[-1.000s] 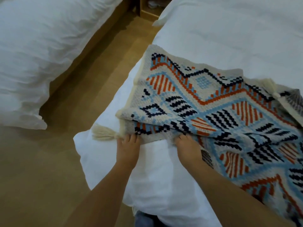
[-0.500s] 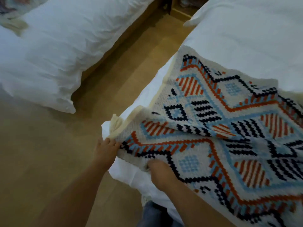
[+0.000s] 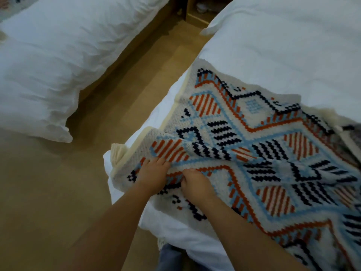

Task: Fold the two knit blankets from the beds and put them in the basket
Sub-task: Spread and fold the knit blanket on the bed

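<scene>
A cream knit blanket [image 3: 254, 137] with orange, light-blue and navy geometric patterns lies on the corner of the right bed [image 3: 283, 45]. A cream tassel [image 3: 117, 155] hangs at its near-left corner. My left hand [image 3: 152, 173] and my right hand [image 3: 195, 182] sit side by side near that corner, fingers curled into a raised ridge of the knit. A strip of a second patterned blanket [image 3: 7, 4] shows at the top left on the left bed. No basket is in view.
The left bed's white duvet [image 3: 58, 55] fills the upper left. A wooden floor aisle [image 3: 121, 90] runs between the beds. A wooden nightstand [image 3: 195, 10] stands at the far end of the aisle. Denim-clad legs [image 3: 172, 257] show below.
The folded-over edge has been drawn toward me across the blanket. My hands have moved closer together and now bunch the knit into a ridge near the corner.
</scene>
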`<control>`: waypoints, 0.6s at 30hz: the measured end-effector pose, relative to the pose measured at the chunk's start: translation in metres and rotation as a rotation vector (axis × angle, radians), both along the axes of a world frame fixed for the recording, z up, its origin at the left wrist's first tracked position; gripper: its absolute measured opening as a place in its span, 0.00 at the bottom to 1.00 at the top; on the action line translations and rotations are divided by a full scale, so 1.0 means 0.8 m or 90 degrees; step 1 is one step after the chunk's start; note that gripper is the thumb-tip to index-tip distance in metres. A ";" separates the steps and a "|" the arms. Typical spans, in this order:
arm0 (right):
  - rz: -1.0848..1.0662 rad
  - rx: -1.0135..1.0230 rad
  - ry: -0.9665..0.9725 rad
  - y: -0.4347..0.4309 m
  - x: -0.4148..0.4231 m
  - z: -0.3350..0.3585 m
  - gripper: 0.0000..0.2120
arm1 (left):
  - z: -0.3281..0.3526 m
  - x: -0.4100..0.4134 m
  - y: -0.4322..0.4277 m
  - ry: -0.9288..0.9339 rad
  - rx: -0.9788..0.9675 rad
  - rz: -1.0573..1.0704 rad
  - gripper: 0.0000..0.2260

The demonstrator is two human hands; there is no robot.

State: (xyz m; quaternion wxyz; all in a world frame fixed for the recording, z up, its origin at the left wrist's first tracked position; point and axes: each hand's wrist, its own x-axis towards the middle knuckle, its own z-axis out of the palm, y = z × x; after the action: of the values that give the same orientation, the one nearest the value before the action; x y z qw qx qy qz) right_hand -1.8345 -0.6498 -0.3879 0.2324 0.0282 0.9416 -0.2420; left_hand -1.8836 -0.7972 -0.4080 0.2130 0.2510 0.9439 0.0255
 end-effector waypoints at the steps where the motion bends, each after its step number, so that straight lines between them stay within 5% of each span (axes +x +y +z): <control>1: -0.019 -0.003 0.017 0.019 0.000 0.005 0.10 | 0.005 -0.005 0.018 0.002 0.009 -0.016 0.20; 9: -0.271 0.068 0.095 0.253 0.023 0.040 0.18 | 0.057 -0.030 0.248 0.061 0.096 -0.136 0.16; 16: -0.374 0.115 0.156 0.504 0.060 0.046 0.12 | 0.060 -0.011 0.525 0.088 0.160 -0.160 0.13; 18: -0.389 0.129 0.162 0.568 0.068 0.040 0.04 | 0.054 -0.008 0.595 0.085 0.156 -0.162 0.12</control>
State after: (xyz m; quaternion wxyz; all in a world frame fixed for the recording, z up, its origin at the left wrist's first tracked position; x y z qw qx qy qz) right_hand -1.7805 -0.1952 -0.3562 0.0261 0.3010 0.9304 -0.2075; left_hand -1.8902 -0.3208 -0.3646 0.1193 0.3938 0.9063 0.0965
